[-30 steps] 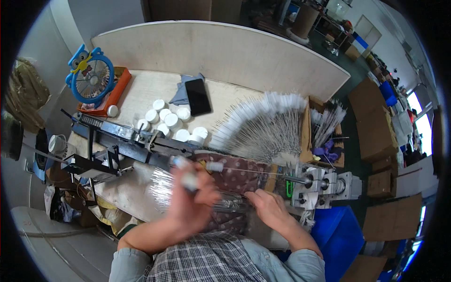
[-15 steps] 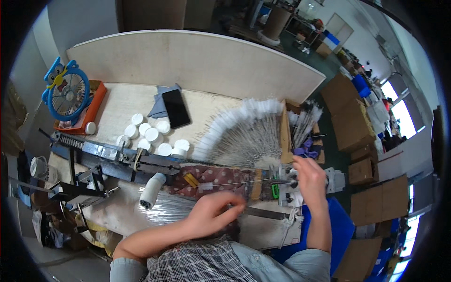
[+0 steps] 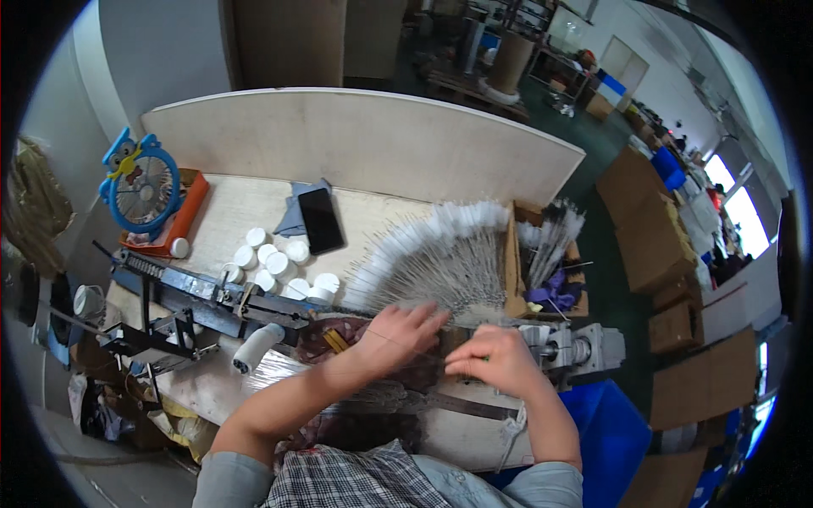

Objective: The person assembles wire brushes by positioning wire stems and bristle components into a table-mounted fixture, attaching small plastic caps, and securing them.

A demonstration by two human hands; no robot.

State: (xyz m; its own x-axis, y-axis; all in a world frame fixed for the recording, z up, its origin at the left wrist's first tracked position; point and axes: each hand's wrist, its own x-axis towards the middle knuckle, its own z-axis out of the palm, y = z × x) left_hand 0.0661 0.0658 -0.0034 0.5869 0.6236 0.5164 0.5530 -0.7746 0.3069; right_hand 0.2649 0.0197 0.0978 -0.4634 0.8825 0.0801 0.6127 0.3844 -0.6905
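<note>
Your right hand (image 3: 498, 360) has moved inward from the metal spindle unit (image 3: 589, 348) to near your left hand (image 3: 401, 337), right fingertips drawn together, left fingers loosely extended, any grip in either indeterminable, with the fan of white-tipped wire brushes (image 3: 432, 258) just beyond your left fingertips.

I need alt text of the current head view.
A person's bare left hand and right hand are close together above a pale workbench; beyond them, a fan of thin metallic stems with white tips, round white containers and a rectangular black phone.

phone (image 3: 321, 222) partly on cloth (image 3: 290, 222) | cylinders (image 3: 280, 267) left of rods (image 3: 432, 258) | carton (image 3: 512, 275) right of rods
</note>
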